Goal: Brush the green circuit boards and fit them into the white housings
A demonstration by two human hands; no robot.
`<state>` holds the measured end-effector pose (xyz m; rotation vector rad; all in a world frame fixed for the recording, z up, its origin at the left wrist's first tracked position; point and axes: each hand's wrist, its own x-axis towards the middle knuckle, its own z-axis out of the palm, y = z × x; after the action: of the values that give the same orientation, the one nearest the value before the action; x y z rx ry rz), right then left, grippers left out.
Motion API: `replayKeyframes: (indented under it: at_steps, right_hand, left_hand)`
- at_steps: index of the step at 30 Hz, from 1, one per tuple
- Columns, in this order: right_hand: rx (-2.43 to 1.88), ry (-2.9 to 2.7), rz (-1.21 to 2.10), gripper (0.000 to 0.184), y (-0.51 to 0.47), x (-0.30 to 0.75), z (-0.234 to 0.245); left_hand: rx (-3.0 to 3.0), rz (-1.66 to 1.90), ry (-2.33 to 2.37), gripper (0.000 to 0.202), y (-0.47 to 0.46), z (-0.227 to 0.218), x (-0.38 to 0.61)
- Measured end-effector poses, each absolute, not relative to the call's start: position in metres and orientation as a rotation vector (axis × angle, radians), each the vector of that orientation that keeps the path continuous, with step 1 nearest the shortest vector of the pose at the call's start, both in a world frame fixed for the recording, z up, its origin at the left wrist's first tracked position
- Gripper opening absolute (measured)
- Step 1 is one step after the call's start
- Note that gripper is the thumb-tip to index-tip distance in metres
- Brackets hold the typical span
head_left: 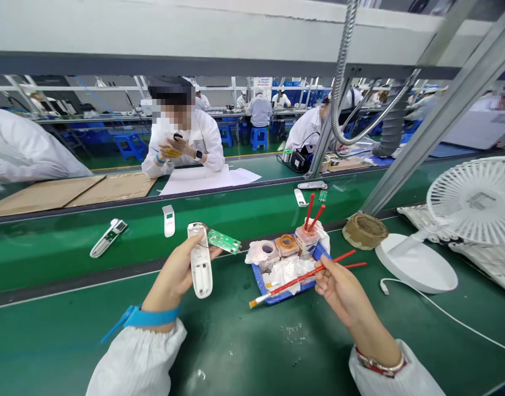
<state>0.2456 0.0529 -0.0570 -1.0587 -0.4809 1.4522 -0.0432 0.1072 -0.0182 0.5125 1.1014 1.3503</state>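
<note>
Red-handled brush (295, 280), pinched in the half-closed right hand (342, 291), could snag the green circuit board (223, 241) if it slips, while the left hand (176, 272) wraps a white plastic housing (200, 269) beside that board. Blue tray (255, 275) at lower centre holds crumpled tissue (287, 272), an orange-ringed jar (287, 246) and a cup (306, 242) of red-handled sticks.

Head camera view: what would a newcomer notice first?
First come the two hands at the centre: the left hand holds a white plastic housing beside a green circuit board, the right hand a red-handled brush. Behind them sits a blue tray; a white fan stands at right.
</note>
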Motion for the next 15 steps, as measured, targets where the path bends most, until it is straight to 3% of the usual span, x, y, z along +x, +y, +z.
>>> replayKeyframes:
  at_steps: [5,15]
  right_hand:
    - [-1.005,-0.507,1.454,0.030,0.048,0.242,-0.058]
    - [-1.033,-0.424,1.488,0.043,0.046,0.256,-0.049]
  left_hand:
    - [0.552,1.225,1.306,0.010,0.194,-0.049,-0.051]
    - [1.066,0.720,1.439,0.031,0.327,-0.040,0.049]
